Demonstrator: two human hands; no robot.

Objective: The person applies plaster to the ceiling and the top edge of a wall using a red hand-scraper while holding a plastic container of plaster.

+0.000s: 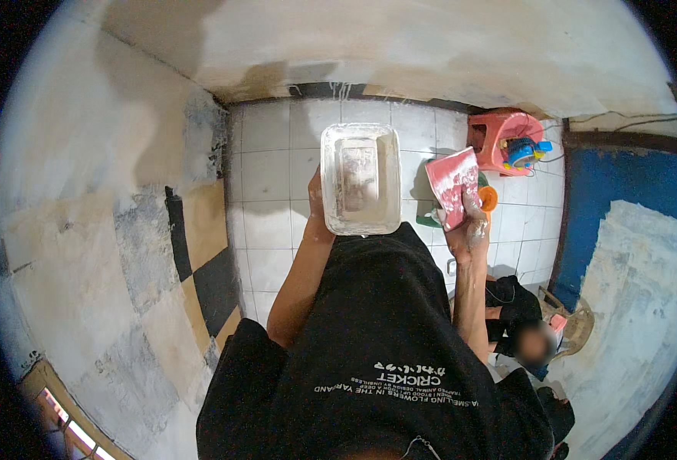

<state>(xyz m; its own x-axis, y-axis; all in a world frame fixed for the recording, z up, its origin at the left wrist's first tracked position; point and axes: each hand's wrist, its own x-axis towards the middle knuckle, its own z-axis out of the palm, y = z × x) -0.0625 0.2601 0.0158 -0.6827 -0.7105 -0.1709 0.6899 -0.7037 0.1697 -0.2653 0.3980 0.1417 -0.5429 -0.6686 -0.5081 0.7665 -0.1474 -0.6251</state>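
My left hand (317, 207) grips the left side of a white rectangular plastic tub (385, 165), held upright in front of my black shirt, with pale residue coating its inside. My right hand (470, 228), smeared with white, is closed on a pink flat rectangular tool (447, 172), its face partly covered in white paste, just right of the tub. Behind the pink tool, an orange container (488, 198) and a green object (427, 218), partly hidden, are at a lower level.
A red plastic stool (491, 134) holds a blue-and-yellow device (521, 153) on the tiled floor (265, 176). A seated person (516, 303) is at lower right by a beige chair (580, 322). Patchily coated walls (147, 253) surround me, including a blue surface (591, 172) at right.
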